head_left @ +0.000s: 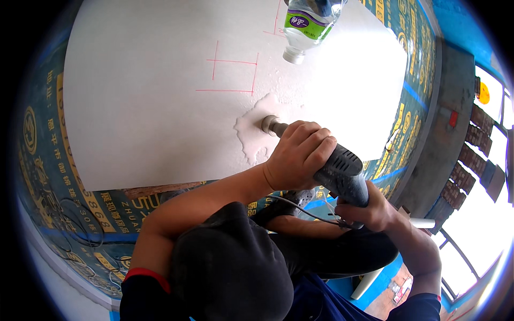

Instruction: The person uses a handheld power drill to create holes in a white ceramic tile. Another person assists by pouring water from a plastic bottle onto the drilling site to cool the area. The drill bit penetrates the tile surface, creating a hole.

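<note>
Both my hands are closed round a dark grey corded power tool (341, 168) with vent slots in its body. My left hand (302, 152) wraps its front part, close to the bit. At the back end, my right hand (369, 209) grips the handle. A round metal bit (269, 125) touches a white slab (144, 101) inside a puddle of whitish water (251, 125). Red lines (235, 62) are drawn on the slab beyond the puddle. Above it a clear plastic bottle (309, 29) with a green and purple label tilts mouth-down; whatever holds it is cut off at the top edge.
Dark green printed sheeting (48, 155) covers the floor round the slab. A black power cord (305, 207) runs from the tool past my legs; loose cables (80, 230) lie at left. A dark cap (230, 267) fills the lower middle. Stacked brown blocks (471, 160) stand at right.
</note>
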Tool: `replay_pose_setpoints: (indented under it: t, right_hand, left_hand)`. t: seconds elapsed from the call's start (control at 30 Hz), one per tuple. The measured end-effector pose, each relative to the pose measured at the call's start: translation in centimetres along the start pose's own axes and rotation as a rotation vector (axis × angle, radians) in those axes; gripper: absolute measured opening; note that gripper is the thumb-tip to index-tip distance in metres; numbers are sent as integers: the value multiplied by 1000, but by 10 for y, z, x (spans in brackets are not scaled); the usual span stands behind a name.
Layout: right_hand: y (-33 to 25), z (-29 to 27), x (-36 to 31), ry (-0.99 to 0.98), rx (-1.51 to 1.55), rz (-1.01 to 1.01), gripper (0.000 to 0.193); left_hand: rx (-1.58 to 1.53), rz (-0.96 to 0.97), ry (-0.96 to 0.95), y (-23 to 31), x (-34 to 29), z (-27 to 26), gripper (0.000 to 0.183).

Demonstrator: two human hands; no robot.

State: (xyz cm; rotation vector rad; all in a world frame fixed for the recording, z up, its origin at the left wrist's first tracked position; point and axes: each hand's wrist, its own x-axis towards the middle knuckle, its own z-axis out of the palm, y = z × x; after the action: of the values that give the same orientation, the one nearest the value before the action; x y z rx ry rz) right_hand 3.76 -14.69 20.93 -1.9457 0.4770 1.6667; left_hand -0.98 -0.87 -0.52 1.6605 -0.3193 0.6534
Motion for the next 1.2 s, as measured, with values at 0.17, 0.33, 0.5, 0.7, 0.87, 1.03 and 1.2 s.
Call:
replay_pose_setpoints:
  t: [0.17,0.33,0.5,0.7,0.87,1.03,1.2]
  right_hand:
    - [11,5,0,21,-6,-16,25]
    - [24,10,2,23,-58,-32,25]
    - [22,21,1,54,-42,-29,27]
    - [18,29,-1,94,-182,-39,34]
    - [15,35,-3,118,-238,-52,40]
    - [6,43,-5,132,-243,-73,42]
    - [-3,43,-6,134,-257,-66,43]
  left_hand:
    - [9,42,-11,2,1,-4,62]
    - [-11,62,-3,3,-2,-6,56]
    - [-6,75,1,5,-9,-8,52]
    - [15,94,13,4,-16,-9,51]
    - [10,97,24,4,-19,-12,52]
    - [-49,46,76,7,-20,-13,50]
    - [-47,64,62,2,-18,-19,54]
